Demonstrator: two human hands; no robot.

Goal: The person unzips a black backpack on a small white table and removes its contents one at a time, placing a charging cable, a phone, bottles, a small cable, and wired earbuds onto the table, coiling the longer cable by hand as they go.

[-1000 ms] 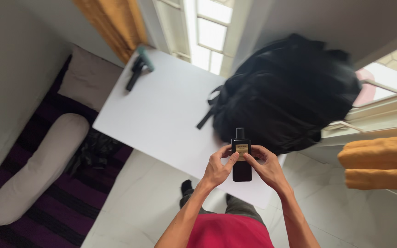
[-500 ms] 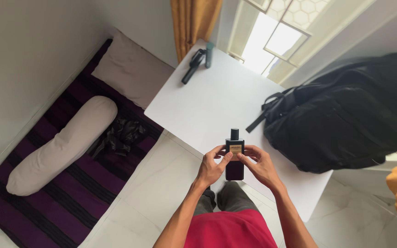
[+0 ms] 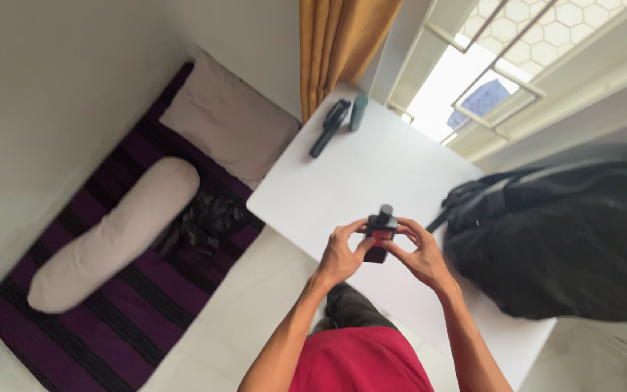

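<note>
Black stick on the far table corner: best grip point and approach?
Grip the black stick around its slim lower shaft, coming from above with fingers across its width. It lies flat on the white table; the teal cylinder crowds its bulkier top end.

A single head-worn camera looks steeply down, close over the two hands, across the white rectangular table toward the purple striped floor mattress.

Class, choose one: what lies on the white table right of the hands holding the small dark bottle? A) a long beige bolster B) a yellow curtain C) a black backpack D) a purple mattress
C: the black backpack rests on the white table, right of the right hand, which with the left hand holds the bottle.
</note>
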